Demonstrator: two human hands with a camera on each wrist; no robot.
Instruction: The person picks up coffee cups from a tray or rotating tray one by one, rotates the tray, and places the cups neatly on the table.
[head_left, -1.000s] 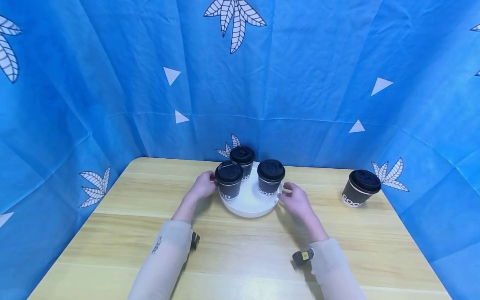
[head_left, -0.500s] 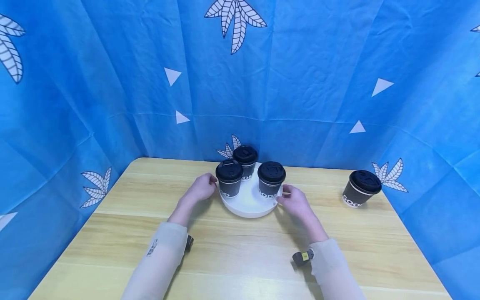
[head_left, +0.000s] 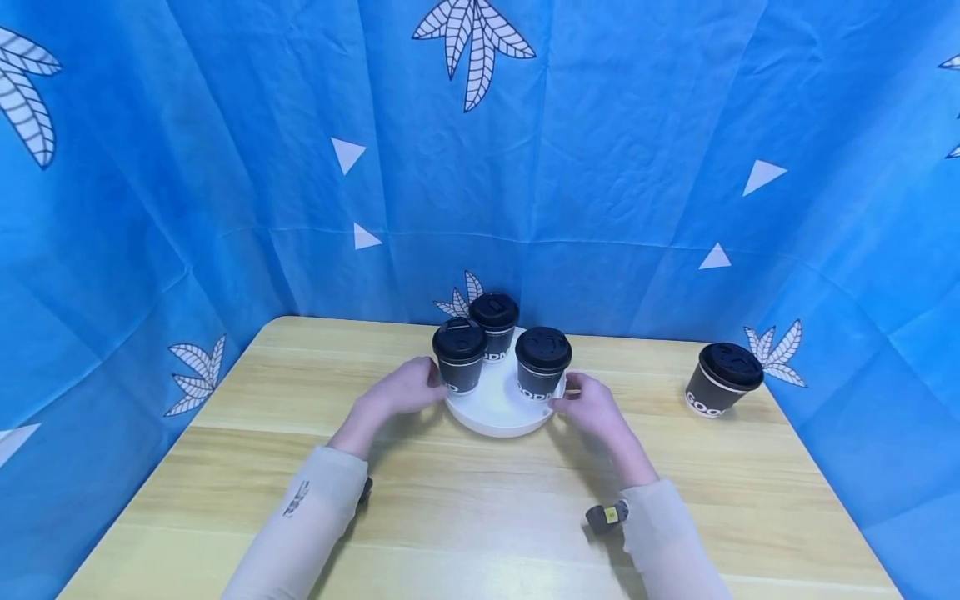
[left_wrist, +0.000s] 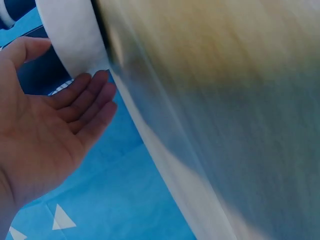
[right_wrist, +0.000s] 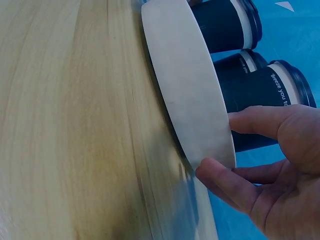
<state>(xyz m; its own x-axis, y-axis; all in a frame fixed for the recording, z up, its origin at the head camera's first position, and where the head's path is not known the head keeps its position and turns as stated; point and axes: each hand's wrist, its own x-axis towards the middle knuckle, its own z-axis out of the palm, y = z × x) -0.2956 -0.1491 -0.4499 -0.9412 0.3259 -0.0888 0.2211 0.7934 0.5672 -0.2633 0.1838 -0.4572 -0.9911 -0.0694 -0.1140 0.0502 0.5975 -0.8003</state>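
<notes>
A round white tray [head_left: 491,408] rests on the table with three lidded paper coffee cups upright on it: a left cup [head_left: 460,358], a back cup [head_left: 495,321] and a right cup [head_left: 542,367]. The left hand [head_left: 408,386] holds the tray's left side. Its wrist view shows the hand's [left_wrist: 55,120] thumb at the upper rim by a cup and fingertips at the lower edge. On the opposite side, the right hand [head_left: 588,404] grips the tray, and the right wrist view has that hand's [right_wrist: 280,160] thumb on the rim and fingers under the wall.
A fourth lidded coffee cup [head_left: 722,379] stands apart near the right edge of the wooden table [head_left: 465,517]. Blue patterned cloth [head_left: 615,167] hangs close behind the table and along both sides.
The tray has turned slightly, shifting the back cup right and the right cup a little nearer. The left hand has moved lower along the rim, its forearm swinging left. The right hand is nearly still.
</notes>
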